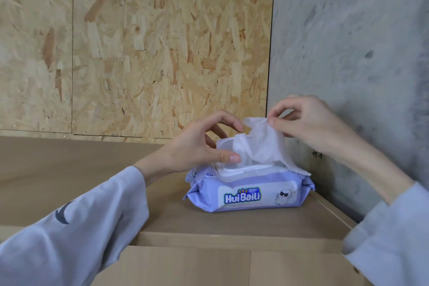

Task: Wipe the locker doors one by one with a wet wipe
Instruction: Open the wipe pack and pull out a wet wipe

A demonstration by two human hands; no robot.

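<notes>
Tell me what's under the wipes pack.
The wipes pack sits on the light wooden cabinet top, near the concrete wall. Whatever lies directly beneath the pack is covered.

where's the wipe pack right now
In the head view, the pack sits right of centre on the wooden top, near the concrete wall, below both hands.

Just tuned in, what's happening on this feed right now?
A person is drawing a white wet wipe out of a purple soft pack with an open white flip lid, which lies on a light wooden cabinet top. The right hand pinches the wipe's upper corner; the left hand holds its lower part near the opening. No wiping yet.
</notes>
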